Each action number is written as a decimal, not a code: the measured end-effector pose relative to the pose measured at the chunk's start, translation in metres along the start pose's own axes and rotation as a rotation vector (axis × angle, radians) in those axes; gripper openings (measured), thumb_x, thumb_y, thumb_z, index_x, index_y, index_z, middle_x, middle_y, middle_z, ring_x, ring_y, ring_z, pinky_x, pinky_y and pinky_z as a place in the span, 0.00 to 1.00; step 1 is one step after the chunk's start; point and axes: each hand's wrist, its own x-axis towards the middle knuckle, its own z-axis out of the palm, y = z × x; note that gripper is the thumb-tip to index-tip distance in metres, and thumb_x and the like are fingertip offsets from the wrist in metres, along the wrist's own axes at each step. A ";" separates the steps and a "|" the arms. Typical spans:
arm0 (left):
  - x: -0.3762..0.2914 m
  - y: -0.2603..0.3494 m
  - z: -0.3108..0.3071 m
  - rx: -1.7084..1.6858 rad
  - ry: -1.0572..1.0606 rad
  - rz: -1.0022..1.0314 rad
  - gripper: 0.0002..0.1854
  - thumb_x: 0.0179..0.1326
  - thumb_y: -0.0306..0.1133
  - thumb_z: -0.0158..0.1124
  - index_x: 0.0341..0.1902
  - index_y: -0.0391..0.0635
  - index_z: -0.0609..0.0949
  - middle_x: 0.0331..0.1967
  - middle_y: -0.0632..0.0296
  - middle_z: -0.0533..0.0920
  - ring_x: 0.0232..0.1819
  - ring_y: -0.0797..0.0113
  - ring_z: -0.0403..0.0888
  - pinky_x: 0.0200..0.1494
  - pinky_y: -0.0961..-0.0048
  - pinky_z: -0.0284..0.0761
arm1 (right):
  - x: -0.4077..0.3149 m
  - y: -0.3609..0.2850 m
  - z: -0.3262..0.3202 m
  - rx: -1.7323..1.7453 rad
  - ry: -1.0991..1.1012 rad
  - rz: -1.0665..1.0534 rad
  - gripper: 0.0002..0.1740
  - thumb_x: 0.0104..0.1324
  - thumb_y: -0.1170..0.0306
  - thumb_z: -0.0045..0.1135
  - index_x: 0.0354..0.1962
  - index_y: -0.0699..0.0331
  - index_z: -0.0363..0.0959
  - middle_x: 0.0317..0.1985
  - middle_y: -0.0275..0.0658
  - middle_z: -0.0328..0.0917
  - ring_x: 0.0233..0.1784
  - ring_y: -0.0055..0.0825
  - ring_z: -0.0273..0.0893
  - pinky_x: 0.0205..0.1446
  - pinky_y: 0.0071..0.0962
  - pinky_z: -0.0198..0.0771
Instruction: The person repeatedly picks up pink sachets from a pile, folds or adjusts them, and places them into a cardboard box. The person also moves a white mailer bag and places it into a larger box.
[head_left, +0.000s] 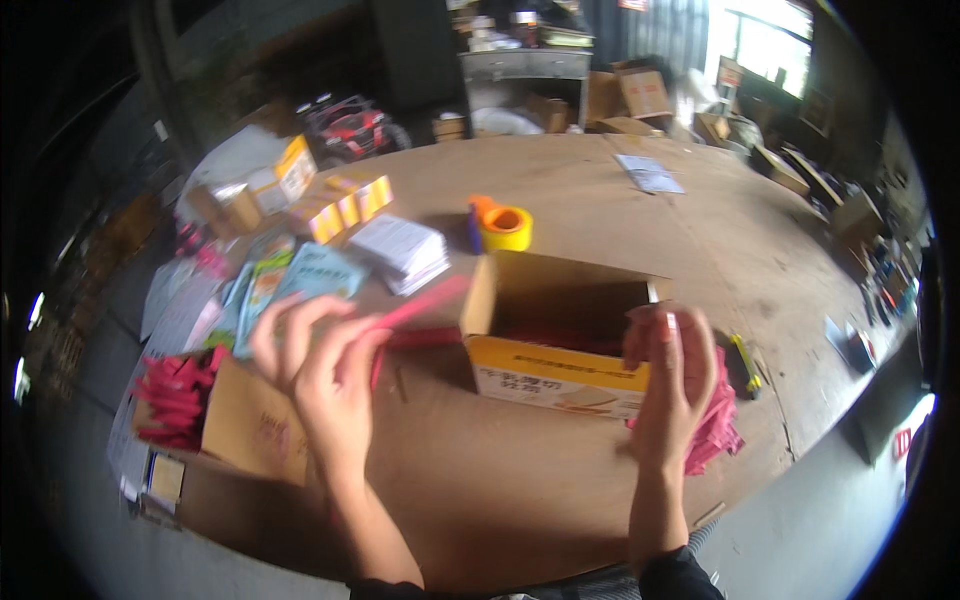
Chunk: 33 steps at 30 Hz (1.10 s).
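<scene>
My left hand (322, 349) is raised over the table with its fingers closed on a thin red strip (424, 300), blurred, that points up and right. Near the right end of an open yellow and white cardboard box (559, 379) is my right hand (671, 360), its fingertips drawn together; whether they hold something is not clear. Inside the box some dark red material shows at the bottom. A pile of crumpled red pieces (712, 427) lies behind my right wrist. To the left, a brown carton (255, 420) is filled with folded red pieces (176, 394).
Rolls of yellow and orange tape (506, 229) stand behind the box. Stacked papers (401, 247), blue packets (319, 270) and striped yellow boxes (341, 206) lie at left. A yellow utility knife (746, 366) is right of the box, and a paper sheet (649, 172) lies farther back.
</scene>
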 end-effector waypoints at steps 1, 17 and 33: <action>0.001 -0.001 -0.005 -0.280 -0.081 -0.081 0.05 0.48 0.29 0.71 0.30 0.46 0.85 0.37 0.64 0.78 0.51 0.60 0.70 0.56 0.62 0.62 | -0.001 0.000 0.002 -0.014 -0.009 -0.018 0.12 0.73 0.69 0.49 0.39 0.71 0.73 0.27 0.32 0.71 0.26 0.14 0.64 0.32 0.15 0.60; 0.002 0.012 -0.016 -0.359 -0.082 0.097 0.10 0.41 0.28 0.75 0.28 0.50 0.82 0.36 0.75 0.79 0.52 0.61 0.68 0.54 0.64 0.60 | -0.016 -0.013 0.005 -0.233 -0.240 -0.104 0.19 0.69 0.65 0.54 0.46 0.75 0.72 0.31 0.36 0.71 0.29 0.17 0.66 0.35 0.17 0.60; -0.007 0.021 0.015 -0.895 -0.248 -0.108 0.07 0.52 0.31 0.71 0.30 0.45 0.81 0.39 0.65 0.78 0.52 0.62 0.70 0.57 0.65 0.63 | -0.012 -0.008 0.017 -0.598 -0.601 -0.375 0.10 0.49 0.75 0.68 0.26 0.66 0.73 0.26 0.38 0.72 0.30 0.37 0.70 0.32 0.33 0.67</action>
